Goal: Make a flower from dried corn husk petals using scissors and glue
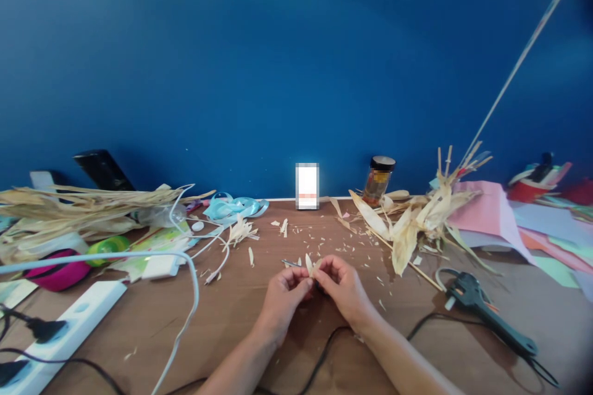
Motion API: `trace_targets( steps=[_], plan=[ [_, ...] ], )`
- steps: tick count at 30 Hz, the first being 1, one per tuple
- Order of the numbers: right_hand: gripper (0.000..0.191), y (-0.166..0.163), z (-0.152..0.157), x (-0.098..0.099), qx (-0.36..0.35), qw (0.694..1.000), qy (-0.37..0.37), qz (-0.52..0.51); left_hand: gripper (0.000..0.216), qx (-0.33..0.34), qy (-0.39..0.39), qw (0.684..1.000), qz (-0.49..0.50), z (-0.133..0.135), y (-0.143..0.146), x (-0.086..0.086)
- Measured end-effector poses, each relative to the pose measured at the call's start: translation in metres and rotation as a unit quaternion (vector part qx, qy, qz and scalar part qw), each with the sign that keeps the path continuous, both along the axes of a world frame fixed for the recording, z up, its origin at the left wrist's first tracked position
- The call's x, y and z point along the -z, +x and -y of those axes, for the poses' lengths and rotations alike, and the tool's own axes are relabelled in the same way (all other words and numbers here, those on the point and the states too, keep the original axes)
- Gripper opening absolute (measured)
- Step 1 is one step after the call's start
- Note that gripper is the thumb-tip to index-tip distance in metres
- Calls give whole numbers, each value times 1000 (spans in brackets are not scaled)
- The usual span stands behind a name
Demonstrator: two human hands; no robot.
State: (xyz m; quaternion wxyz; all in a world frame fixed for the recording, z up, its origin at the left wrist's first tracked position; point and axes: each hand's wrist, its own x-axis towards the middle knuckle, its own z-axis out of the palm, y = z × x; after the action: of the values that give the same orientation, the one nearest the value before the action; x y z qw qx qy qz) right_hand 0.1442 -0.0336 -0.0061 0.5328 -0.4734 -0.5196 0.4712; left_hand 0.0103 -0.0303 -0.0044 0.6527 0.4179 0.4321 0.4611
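My left hand (pixel 288 296) and my right hand (pixel 340 287) meet low over the brown table. Between their pinched fingertips is a small pale piece of dried corn husk (pixel 310 266), its pointed end sticking up. Both hands are closed on it, thumbs against forefingers. Just behind the left fingertips lies a thin metal tool (pixel 291 263), partly hidden, so its kind is unclear. Small husk scraps (pixel 284 227) are scattered behind the hands. The lower part of the held piece is covered by my fingers.
A hot glue gun (pixel 491 315) lies at right, its black cord crossing below my hands. Husk bundles lie left (pixel 69 210) and right (pixel 417 222). A power strip (pixel 69 333), blue ribbon (pixel 236 207), jar (pixel 378 180) and bright screen (pixel 307 185) surround the work area.
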Motion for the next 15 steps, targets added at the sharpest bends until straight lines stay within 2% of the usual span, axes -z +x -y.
trace_targets(
  steps=[9,15],
  plan=[
    [13,-2,1,-3,-23,999,12,-22,23,0,4,1000,13,0,-1,2],
    [9,-1,1,-2,-39,999,8,-23,39,3,9,1000,11,-1,-1,4]
  ],
)
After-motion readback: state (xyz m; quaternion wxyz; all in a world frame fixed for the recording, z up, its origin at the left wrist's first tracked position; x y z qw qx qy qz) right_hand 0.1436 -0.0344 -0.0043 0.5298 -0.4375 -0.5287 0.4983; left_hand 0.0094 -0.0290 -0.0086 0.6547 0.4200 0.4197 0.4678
